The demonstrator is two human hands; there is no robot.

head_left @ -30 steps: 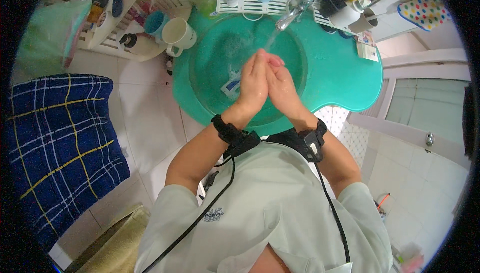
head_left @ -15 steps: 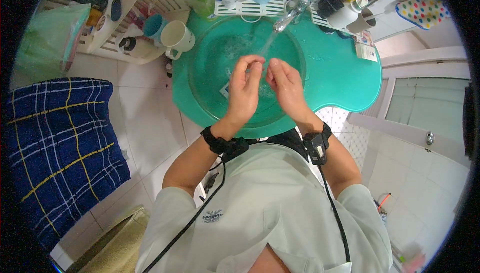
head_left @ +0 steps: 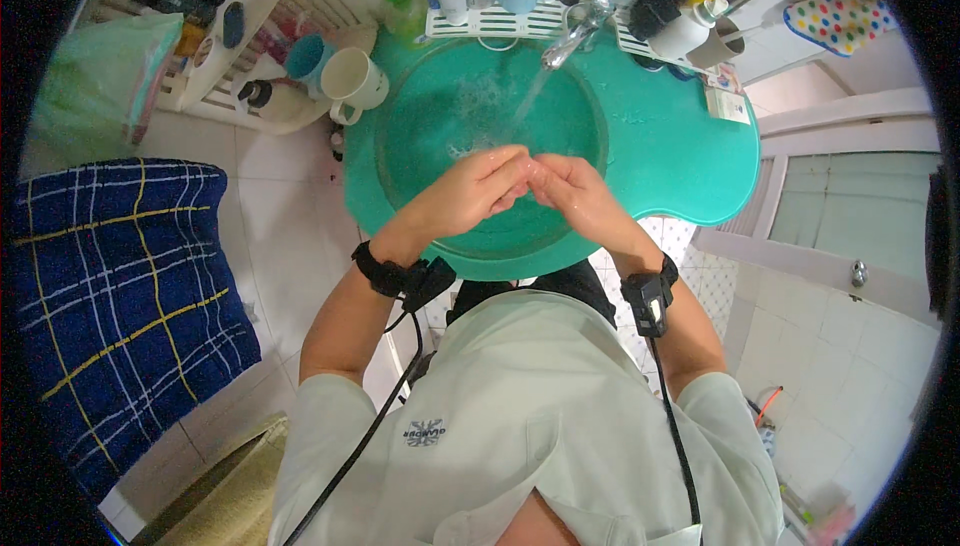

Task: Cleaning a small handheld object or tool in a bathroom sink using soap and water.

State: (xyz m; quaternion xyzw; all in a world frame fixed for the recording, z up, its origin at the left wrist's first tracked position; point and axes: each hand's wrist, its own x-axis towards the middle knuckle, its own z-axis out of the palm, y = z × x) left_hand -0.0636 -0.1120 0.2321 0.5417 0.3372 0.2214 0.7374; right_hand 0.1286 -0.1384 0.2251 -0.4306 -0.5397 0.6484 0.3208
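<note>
My left hand (head_left: 467, 194) and my right hand (head_left: 582, 202) meet over the near half of the round green basin (head_left: 400, 171). Wet fingers of both hands curl in and press against each other at the fingertips. Whatever lies between them, if anything, is hidden. From the chrome faucet (head_left: 572, 46), a stream of water (head_left: 529, 103) falls just beyond my fingers and splashes in the basin. Each wrist wears a black strap with a small device and a cable.
A white mug (head_left: 355, 84) and a blue cup (head_left: 308, 54) stand left of the basin. Bottles and tubes crowd a white slatted rack (head_left: 500, 23) behind it. The green counter (head_left: 680, 161) extends right. A plaid towel (head_left: 130, 306) hangs at left.
My hands have drawn back from the stream toward me and come together. My left forearm has swung left, and its hand now points more to the right.
</note>
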